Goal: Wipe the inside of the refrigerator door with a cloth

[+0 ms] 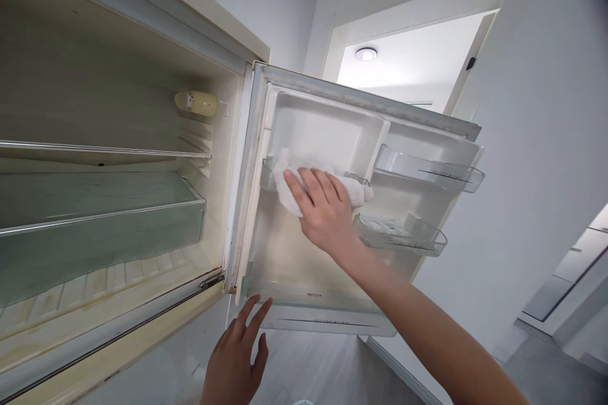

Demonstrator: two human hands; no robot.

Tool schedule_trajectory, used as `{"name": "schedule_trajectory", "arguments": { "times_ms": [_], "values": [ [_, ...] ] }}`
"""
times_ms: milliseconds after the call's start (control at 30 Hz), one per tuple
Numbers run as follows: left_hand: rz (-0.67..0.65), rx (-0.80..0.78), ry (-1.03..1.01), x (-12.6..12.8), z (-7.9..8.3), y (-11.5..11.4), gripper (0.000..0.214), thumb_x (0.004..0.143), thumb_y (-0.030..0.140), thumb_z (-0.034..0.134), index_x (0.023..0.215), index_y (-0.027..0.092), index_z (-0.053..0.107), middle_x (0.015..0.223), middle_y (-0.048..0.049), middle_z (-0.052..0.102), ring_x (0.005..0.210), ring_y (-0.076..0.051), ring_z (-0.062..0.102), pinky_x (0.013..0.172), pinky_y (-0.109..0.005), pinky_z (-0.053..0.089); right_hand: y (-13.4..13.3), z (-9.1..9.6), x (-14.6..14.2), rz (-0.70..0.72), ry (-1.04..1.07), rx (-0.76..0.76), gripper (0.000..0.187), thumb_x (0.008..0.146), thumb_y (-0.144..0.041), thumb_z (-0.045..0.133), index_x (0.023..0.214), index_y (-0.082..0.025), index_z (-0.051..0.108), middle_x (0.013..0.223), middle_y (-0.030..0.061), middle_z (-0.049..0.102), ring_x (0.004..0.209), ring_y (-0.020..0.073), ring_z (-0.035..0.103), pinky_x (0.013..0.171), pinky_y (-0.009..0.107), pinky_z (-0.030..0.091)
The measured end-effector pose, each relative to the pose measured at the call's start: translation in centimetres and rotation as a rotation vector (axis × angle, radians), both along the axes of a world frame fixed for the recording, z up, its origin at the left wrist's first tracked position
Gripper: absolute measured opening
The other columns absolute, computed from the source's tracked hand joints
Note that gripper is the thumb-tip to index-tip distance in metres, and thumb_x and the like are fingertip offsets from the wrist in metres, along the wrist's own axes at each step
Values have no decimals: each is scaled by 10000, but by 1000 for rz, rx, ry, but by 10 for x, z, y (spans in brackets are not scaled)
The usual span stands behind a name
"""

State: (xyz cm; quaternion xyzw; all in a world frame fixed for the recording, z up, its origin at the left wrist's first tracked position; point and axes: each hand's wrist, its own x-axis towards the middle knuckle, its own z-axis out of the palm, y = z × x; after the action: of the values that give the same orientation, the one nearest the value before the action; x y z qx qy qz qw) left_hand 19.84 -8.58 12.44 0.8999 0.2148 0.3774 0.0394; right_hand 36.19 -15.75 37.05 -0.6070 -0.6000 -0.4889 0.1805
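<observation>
My right hand [327, 212] has the white cloth [289, 194] bunched under bent fingers, pressed over a clear upper bin [268, 175] on the left half of the open fridge door [280, 246]. My left hand [237, 348] hangs lower and nearer, fingers loosely spread, holding nothing, by the left end of the long bottom bin [327, 321]; I can't quite tell whether its fingertips touch. I'd judge the cleaning only partway: the upper door panel [327, 123] looks fairly clean, while grime lines the door's top edge and yellowish stains mark the ribbed compartment floor [95, 284] to the left.

The cloth is soft and fuzzy, ending in a rolled tip at right. The bins are hard, see-through plastic with rounded corners; the greenish drawer [104, 246] is smooth and boxy, the yellow lamp cover [202, 103] capsule-shaped.
</observation>
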Motion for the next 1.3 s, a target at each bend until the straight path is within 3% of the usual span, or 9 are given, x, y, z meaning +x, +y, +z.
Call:
{"name": "schedule_trajectory", "arguments": {
  "times_ms": [200, 333, 533, 600, 767, 933, 1133, 1200, 1300],
  "values": [
    [-31, 11, -5, 3, 1, 1, 535, 894, 218, 406, 1411, 353, 369, 1414, 2, 567, 982, -106, 703, 619, -210, 607, -42, 1, 39, -113, -131, 94, 601, 837, -89, 378, 1412, -231, 478, 1246, 126, 598, 1185, 273, 521, 1049, 479, 367],
    [-54, -53, -37, 7, -2, -2, 550, 886, 210, 421, 1410, 369, 371, 1423, 2, 559, 992, -117, 699, 657, -222, 611, -64, 5, 57, 16, 81, 137, 455, 872, -191, 395, 1291, -218, 571, 1175, 121, 637, 1122, 268, 572, 996, 472, 428],
    [-32, -148, -76, 15, -6, -10, 546, 889, 192, 408, 1402, 375, 378, 1442, -6, 534, 972, -132, 694, 769, -290, 616, -73, -23, 37, 76, 777, 1001, 435, 908, -512, 410, 1060, -170, 632, 998, 113, 656, 997, 290, 614, 849, 430, 496],
    [-37, -145, -77, 16, -7, -11, 544, 890, 192, 404, 1402, 376, 377, 1434, -6, 540, 963, -129, 693, 757, -285, 615, -69, -40, 25, 109, 907, 1101, 482, 905, -545, 404, 1114, -163, 610, 1052, 122, 647, 1053, 292, 602, 886, 430, 492],
    [-58, -114, -67, 14, -5, -7, 534, 891, 190, 405, 1398, 353, 382, 1428, -30, 542, 940, -126, 699, 746, -273, 612, -42, -66, 3, 189, 1228, 1003, 612, 877, -606, 415, 1285, -162, 520, 1184, 135, 629, 1181, 275, 562, 942, 405, 481],
    [-44, -81, -38, 9, -3, -4, 509, 892, 198, 400, 1386, 326, 391, 1412, -38, 554, 986, -127, 698, 682, -244, 611, -11, -64, -17, 257, 1234, 890, 542, 877, -576, 454, 1199, -162, 593, 1168, 125, 650, 1184, 257, 556, 994, 367, 430],
    [-55, -11, -27, 7, -3, -1, 515, 888, 201, 419, 1387, 323, 383, 1395, -49, 568, 950, -121, 709, 615, -206, 591, -1, -60, -37, 473, 1300, 349, 397, 902, -518, 473, 1026, -197, 671, 951, 62, 694, 1036, 235, 601, 871, 318, 470],
    [-38, 4, -38, 8, -6, 0, 506, 884, 191, 422, 1375, 309, 396, 1386, -62, 573, 950, -129, 708, 619, -214, 592, 1, -65, -38, 558, 1438, 199, 377, 870, -530, 528, 941, -194, 685, 878, 44, 696, 933, 230, 620, 815, 315, 483],
    [-15, 60, -78, 9, -10, 1, 332, 868, 215, 463, 1188, 239, 547, 1234, -98, 659, 847, -153, 718, 600, -242, 590, 7, -76, -35, 644, 1873, 195, 377, 808, -562, 592, 834, -195, 679, 767, 32, 693, 843, 230, 647, 761, 325, 509]
  ]
}}
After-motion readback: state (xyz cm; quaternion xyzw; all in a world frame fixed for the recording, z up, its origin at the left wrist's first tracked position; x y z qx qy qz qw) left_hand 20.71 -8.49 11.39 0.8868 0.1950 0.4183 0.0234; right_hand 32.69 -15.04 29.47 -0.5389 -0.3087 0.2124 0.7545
